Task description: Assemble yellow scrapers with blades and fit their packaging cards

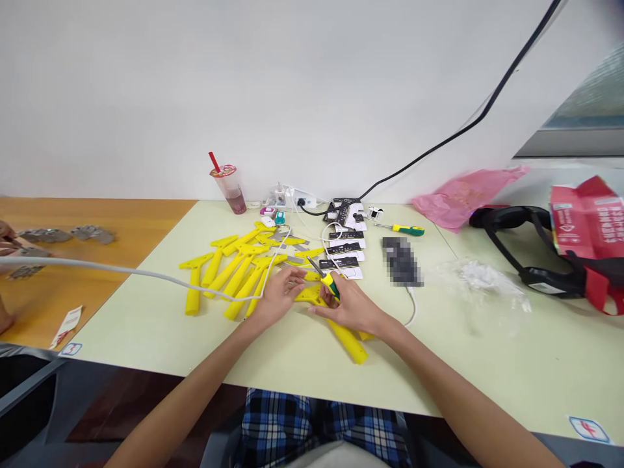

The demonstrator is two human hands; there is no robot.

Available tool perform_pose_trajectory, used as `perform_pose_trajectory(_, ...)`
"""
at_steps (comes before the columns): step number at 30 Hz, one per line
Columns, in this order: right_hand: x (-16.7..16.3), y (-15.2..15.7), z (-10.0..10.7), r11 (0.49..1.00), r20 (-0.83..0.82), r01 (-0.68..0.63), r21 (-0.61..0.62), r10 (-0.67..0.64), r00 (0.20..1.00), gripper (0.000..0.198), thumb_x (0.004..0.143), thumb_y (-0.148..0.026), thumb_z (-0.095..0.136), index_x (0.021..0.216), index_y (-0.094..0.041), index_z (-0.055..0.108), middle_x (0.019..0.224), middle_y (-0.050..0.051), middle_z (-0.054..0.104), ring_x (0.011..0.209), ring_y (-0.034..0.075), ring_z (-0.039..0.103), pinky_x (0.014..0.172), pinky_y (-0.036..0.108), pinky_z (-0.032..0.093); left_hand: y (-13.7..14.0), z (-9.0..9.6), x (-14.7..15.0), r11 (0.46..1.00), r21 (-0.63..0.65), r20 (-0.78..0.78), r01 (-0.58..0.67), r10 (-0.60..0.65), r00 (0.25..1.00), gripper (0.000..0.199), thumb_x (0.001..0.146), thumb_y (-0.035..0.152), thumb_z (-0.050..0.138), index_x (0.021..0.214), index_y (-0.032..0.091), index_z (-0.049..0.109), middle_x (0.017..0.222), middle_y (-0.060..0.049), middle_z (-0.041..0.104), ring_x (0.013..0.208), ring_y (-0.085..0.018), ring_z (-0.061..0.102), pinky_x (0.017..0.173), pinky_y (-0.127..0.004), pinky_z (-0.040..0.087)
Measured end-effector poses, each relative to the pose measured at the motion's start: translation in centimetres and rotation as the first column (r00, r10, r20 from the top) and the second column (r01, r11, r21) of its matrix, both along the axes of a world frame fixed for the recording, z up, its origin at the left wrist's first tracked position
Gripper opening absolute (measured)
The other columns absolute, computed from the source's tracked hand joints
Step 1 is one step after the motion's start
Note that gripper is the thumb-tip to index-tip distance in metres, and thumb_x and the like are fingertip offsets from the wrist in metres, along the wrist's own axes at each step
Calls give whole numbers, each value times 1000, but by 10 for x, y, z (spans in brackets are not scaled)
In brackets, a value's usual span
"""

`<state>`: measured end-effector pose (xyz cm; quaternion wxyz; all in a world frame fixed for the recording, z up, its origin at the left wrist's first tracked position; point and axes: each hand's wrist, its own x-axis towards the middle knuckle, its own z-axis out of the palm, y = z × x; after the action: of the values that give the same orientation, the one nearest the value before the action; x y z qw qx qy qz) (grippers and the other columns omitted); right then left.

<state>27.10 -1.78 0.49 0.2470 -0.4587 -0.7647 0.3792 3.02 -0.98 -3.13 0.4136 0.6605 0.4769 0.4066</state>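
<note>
My right hand (353,304) is closed around a screwdriver (331,285) with a yellow and green handle, its shaft pointing up and left. Beneath that hand lies a yellow T-shaped scraper (348,341), its handle toward me and its head partly hidden. Close to the scraper's head, my left hand (279,298) has curled fingers; whatever is between the fingertips is too small to make out. Left of it, several more yellow scrapers (238,276) lie in a loose pile, with flat grey blade pieces (299,248) behind. A white cable (195,284) crosses over the pile.
Black and white blade packs (345,252) lie in a column behind my hands. A second screwdriver (408,230), a blurred dark device (402,261), clear plastic bag (480,276) and black headset (511,253) are rightward. A drink cup (231,190) stands by the wall. Another person's hand (6,239) shows far left.
</note>
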Motion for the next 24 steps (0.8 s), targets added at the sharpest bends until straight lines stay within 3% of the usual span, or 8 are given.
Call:
perform_pose_trajectory(5, -1, 1, -3, 995, -24, 76, 58, -75, 997, 43, 82, -47, 86, 98, -27, 51, 94, 3, 66, 84, 26, 62, 77, 41, 48, 11, 11, 4, 992, -121, 194, -35, 58, 979, 50, 84, 55, 88, 111, 18, 69, 116, -13, 79, 110, -25, 76, 105, -46, 62)
perform_pose_trajectory(10, -3, 3, -3, 981, -316, 180, -65, -191, 929, 37, 87, -45, 84, 109, -27, 61, 95, 2, 69, 80, 23, 64, 77, 40, 54, 7, 25, 18, 986, -162, 314, -33, 83, 946, 53, 103, 68, 59, 123, 19, 67, 119, -14, 78, 109, -25, 77, 97, -45, 64)
perform_pose_trajectory(12, 2, 7, 2, 953, -412, 286, -95, -300, 861, 39, 84, -49, 87, 106, -27, 63, 91, 3, 71, 79, 23, 65, 74, 39, 55, 3, 24, 21, 994, -111, 245, 1, 26, 969, 51, 104, 67, 58, 121, 19, 68, 115, -13, 78, 103, -24, 76, 91, -42, 64)
perform_pose_trajectory(14, 13, 13, 14, 907, -461, 409, -101, -407, 789, 43, 80, -53, 92, 96, -26, 64, 85, 3, 71, 75, 22, 65, 70, 37, 55, 0, 21, 20, 997, -43, 61, 66, -63, 996, 43, 100, 61, 69, 116, 21, 71, 110, -10, 78, 95, -21, 73, 85, -39, 63)
perform_pose_trajectory(17, 49, 29, 38, 902, -502, 427, -64, -398, 767, 39, 83, -55, 90, 94, -26, 67, 80, 3, 73, 73, 23, 68, 70, 37, 56, -5, 18, 13, 986, 49, -185, 160, -148, 971, 28, 98, 47, 75, 112, 23, 72, 106, -7, 76, 91, -20, 69, 84, -37, 60)
perform_pose_trajectory(20, 100, 48, 57, 865, -388, 501, -10, -466, 796, 43, 86, -58, 86, 109, -24, 72, 79, 3, 72, 58, 21, 61, 57, 37, 49, -7, 16, 6, 972, 95, -307, 216, -178, 935, 18, 99, 38, 73, 110, 24, 72, 110, -6, 74, 100, -21, 69, 92, -39, 58)
perform_pose_trajectory(23, 152, 69, 55, 716, -80, 645, 265, -651, 755, 50, 73, -42, 99, 106, -24, 65, 83, 2, 67, 69, 20, 58, 68, 38, 45, -5, 14, 2, 961, 111, -384, 254, -194, 903, 12, 101, 36, 72, 103, 24, 72, 111, -5, 72, 104, -22, 70, 99, -41, 57)
perform_pose_trajectory(24, 166, 76, 50, 699, 32, 636, 326, -681, 732, 53, 69, -39, 101, 99, -24, 60, 84, 1, 64, 74, 21, 57, 72, 39, 43, -4, 14, 1, 959, 115, -397, 259, -194, 897, 12, 101, 36, 71, 101, 24, 72, 110, -5, 71, 104, -23, 70, 100, -42, 57)
